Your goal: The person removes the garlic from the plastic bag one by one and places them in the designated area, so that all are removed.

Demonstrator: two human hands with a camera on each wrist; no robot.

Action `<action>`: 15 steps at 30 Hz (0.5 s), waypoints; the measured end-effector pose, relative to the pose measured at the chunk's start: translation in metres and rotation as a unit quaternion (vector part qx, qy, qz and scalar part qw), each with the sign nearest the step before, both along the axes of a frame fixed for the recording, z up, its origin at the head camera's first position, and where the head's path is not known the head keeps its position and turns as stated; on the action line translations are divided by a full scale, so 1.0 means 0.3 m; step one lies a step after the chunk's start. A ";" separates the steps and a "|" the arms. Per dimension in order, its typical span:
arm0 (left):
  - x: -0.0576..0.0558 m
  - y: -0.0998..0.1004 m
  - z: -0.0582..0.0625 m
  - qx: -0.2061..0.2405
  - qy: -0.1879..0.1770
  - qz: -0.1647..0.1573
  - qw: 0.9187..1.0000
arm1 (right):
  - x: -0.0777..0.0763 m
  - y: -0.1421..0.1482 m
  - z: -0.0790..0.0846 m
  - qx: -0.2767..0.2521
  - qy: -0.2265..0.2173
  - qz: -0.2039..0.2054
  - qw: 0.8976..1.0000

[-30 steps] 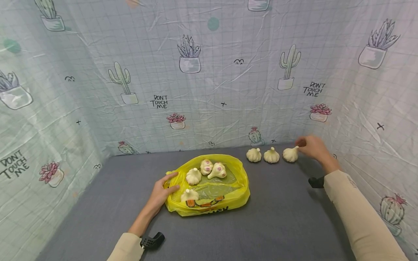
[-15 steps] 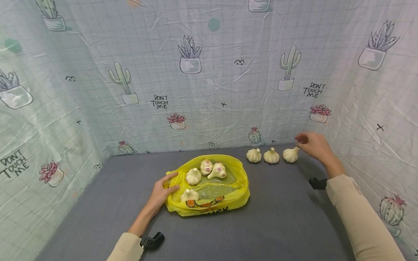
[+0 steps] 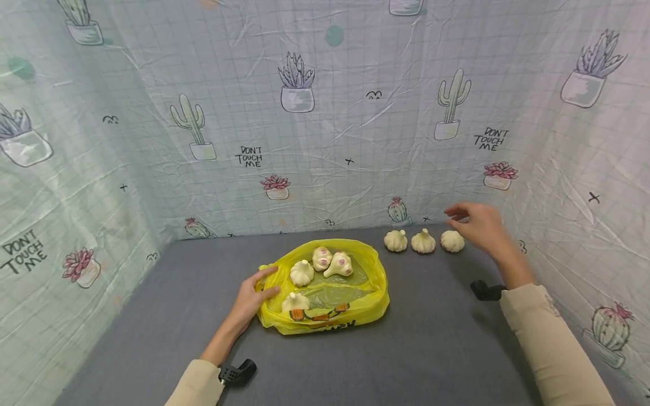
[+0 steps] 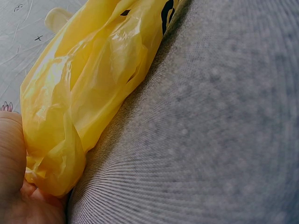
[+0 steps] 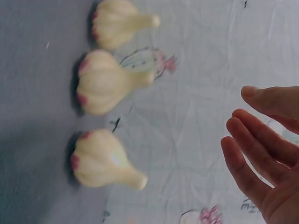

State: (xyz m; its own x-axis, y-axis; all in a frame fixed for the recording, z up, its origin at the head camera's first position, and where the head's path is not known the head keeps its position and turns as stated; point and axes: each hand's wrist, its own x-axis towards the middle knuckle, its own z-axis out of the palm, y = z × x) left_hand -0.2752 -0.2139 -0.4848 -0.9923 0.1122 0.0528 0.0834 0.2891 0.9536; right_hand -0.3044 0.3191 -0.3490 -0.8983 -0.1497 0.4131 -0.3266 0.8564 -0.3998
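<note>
My left hand holds the left edge of a yellow plastic bag, thumb and fingers over its rim. In the left wrist view, the bag's crumpled yellow side lies against the hand. Several garlic bulbs lie inside the opened bag, one garlic bulb among them. To the right stand three more in a row: a left bulb, a middle bulb and a right bulb. Just above the right one hovers my right hand, holding nothing, its fingers apart from the bulbs.
A dark grey cloth covers the table. Behind and at both sides hangs a pale curtain printed with cacti, close behind the row of bulbs. A black wrist camera sits on the left forearm, another black camera on the right.
My right hand has let go of the right-hand bulb's stem, lifted slightly and shifted left above it. The left hand and the bag have stayed put.
</note>
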 end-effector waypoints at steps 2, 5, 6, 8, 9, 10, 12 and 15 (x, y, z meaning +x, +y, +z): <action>-0.002 0.001 0.000 0.000 0.000 -0.001 1.000 | 0.010 -0.019 0.002 -0.002 0.011 0.006 1.000; -0.005 0.002 -0.003 0.000 0.000 -0.001 1.000 | 0.021 -0.049 -0.001 -0.006 0.032 0.018 0.999; -0.006 0.002 -0.004 -0.001 0.000 -0.001 1.000 | 0.025 -0.060 -0.002 -0.008 0.038 0.024 0.999; -0.008 0.002 -0.007 -0.001 0.001 0.000 1.000 | 0.031 -0.080 -0.005 -0.016 0.048 0.038 0.998; -0.009 0.001 -0.007 -0.001 0.001 0.001 1.000 | 0.034 -0.092 -0.004 -0.017 0.052 0.046 0.997; -0.009 0.001 -0.008 -0.001 0.001 0.002 1.000 | 0.038 -0.102 -0.005 -0.020 0.055 0.055 0.997; -0.008 0.001 -0.008 -0.002 0.002 0.003 1.000 | 0.047 -0.122 -0.006 -0.025 0.054 0.068 0.996; -0.005 0.001 -0.005 0.000 0.001 0.001 1.000 | 0.064 -0.149 -0.002 -0.029 0.045 0.081 0.995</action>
State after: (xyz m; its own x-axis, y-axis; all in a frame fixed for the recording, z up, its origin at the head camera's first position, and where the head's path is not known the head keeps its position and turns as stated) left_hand -0.2768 -0.2135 -0.4864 -0.9924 0.1095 0.0558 0.0855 0.2887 0.9536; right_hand -0.2853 0.2745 -0.3497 -0.8238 -0.2631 0.5021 -0.4946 0.7664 -0.4099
